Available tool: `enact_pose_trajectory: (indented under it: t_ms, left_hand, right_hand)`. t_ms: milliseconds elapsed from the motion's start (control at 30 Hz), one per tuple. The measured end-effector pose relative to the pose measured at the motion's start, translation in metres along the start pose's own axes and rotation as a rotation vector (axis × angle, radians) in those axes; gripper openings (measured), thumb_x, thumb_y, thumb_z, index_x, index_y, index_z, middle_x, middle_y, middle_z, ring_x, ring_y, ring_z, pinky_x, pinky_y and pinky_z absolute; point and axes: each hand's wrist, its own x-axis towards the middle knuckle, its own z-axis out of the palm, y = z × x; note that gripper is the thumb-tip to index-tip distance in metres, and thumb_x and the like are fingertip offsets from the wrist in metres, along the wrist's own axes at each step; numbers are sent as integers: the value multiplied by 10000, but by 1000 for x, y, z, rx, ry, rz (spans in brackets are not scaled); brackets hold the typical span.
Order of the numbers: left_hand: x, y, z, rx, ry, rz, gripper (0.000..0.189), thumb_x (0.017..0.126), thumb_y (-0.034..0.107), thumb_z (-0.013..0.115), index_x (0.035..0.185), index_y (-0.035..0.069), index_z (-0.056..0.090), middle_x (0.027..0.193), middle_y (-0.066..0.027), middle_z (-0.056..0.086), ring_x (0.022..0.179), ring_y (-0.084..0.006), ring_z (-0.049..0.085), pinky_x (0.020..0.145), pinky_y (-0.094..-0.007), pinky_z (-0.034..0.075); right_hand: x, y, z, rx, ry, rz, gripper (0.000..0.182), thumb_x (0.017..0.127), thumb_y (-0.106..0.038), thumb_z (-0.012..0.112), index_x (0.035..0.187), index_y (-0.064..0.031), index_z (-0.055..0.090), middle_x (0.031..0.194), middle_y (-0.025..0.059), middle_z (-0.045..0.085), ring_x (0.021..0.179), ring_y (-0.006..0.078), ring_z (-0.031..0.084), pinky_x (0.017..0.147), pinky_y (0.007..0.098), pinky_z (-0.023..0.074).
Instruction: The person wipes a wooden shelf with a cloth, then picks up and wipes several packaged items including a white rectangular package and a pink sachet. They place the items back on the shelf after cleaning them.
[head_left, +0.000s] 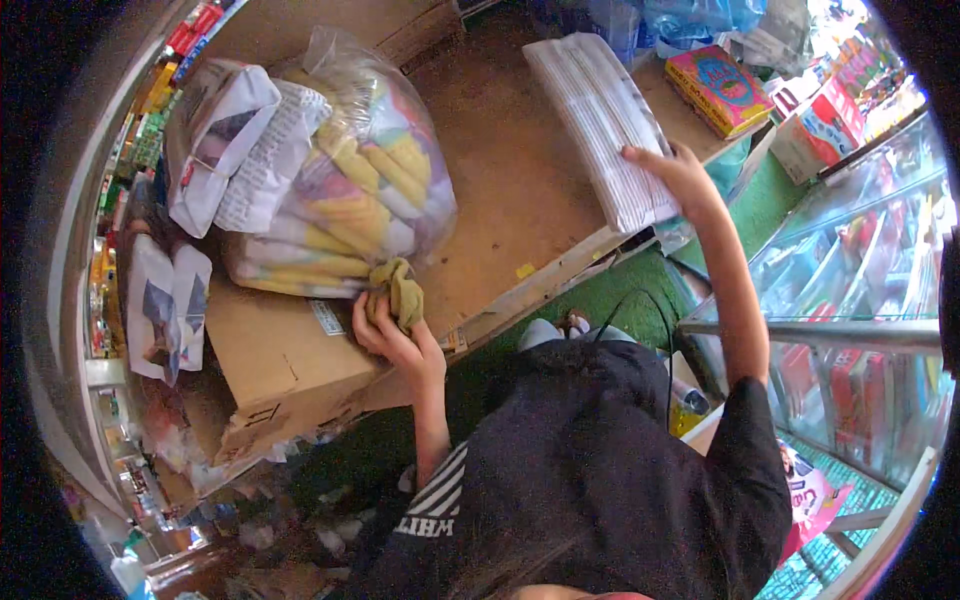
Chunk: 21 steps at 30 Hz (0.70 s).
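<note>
My left hand (401, 341) grips a crumpled olive-yellow cloth (397, 291) at the edge of a cardboard box. Right behind the cloth sits a large clear plastic bag (375, 165) full of folded yellow, white and pink fabric pieces. My right hand (675, 172) holds the near end of a flat, plastic-wrapped pack (596, 127) of white ribbed items, its thumb on top and its other fingers at the side. The pack lies over the right part of a brown wooden tabletop (495, 172); whether it touches the surface I cannot tell.
Newspaper-wrapped bundles (247, 150) lean against the bag's left side. The cardboard box (292, 375) stands under it. A pink-and-yellow box (718, 90) and a white-and-red carton (819, 127) are at the upper right. A glass display case (847, 322) flanks my right arm.
</note>
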Motion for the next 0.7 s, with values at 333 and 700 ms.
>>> enact_pose_trajectory:
  t_ms: [333, 700]
  left_hand:
    - [-5, 4, 6, 147, 51, -48, 400, 757, 212, 490, 1090, -8, 458, 1163, -212, 394, 1079, -389, 346, 927, -501, 242]
    - [-1, 5, 6, 153, 17, -52, 378, 760, 223, 474, 1066, 0, 475, 1157, -220, 394, 1064, -405, 358, 896, -498, 282]
  right_hand:
    - [185, -24, 49, 2, -509, -278, 410, 739, -250, 690, 1036, 5, 568, 919, 93, 629, 744, 163, 619, 655, 270, 515]
    - [228, -20, 59, -199, -511, -555, 488, 811, -242, 528, 1256, -81, 413, 1205, 129, 496, 1058, 231, 510, 944, 294, 381]
